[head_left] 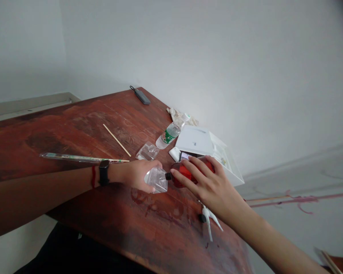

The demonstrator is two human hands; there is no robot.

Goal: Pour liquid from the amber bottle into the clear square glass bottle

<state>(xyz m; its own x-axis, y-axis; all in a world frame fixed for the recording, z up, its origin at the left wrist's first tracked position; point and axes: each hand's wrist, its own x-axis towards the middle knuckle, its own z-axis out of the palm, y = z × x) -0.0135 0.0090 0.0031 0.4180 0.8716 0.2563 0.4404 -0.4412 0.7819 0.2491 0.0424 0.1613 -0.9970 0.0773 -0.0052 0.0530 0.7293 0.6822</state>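
Note:
My left hand (137, 174) is closed around a small clear plastic bottle (157, 180) lying on its side on the wooden table (74, 125). My right hand (208, 182) grips a red-filled bottle (185, 173), tipped so its dark neck meets the clear bottle's mouth. A black watch and a red band sit on my left wrist.
Behind the hands lie an empty clear bottle (148, 151), a green-labelled water bottle (170, 134), a white open box (208, 146), a wooden stick (116, 140), a wrapped chopstick pair (80, 157) and a dark device (142, 96). A white spray nozzle (210, 220) lies near the table's edge.

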